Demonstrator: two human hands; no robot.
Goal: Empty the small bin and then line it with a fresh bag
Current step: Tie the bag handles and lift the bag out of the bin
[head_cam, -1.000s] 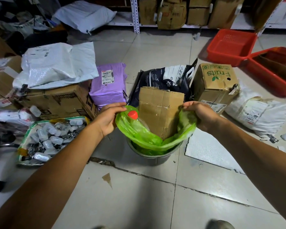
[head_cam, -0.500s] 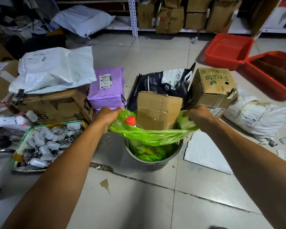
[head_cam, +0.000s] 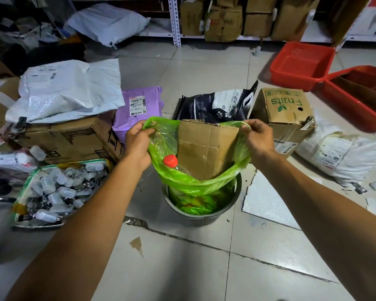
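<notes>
A small grey metal bin (head_cam: 234, 205) stands on the tiled floor at the centre. A translucent green bag (head_cam: 189, 181) is lifted partly out of it. Inside the bag are a flattened cardboard box (head_cam: 206, 148) and a clear bottle with a red cap (head_cam: 170, 160). My left hand (head_cam: 137, 144) grips the bag's left rim. My right hand (head_cam: 258, 137) grips the right rim. Both hold the rims well above the bin. The bag's bottom hangs inside the bin, with crumpled green plastic (head_cam: 193, 205) visible below.
A tray of small clear cases (head_cam: 59, 190) lies left of the bin. Cardboard boxes (head_cam: 74, 137), a purple parcel (head_cam: 137, 109), a dark pet-food bag (head_cam: 217, 105) and a fruits box (head_cam: 284, 107) crowd behind it. Red baskets (head_cam: 302, 64) sit at right. A white foam sheet (head_cam: 267, 200) lies beside the bin.
Both hands have pulled the green bag's rim off the bin and raised it, lifting the bag with the cardboard and bottle upward.
</notes>
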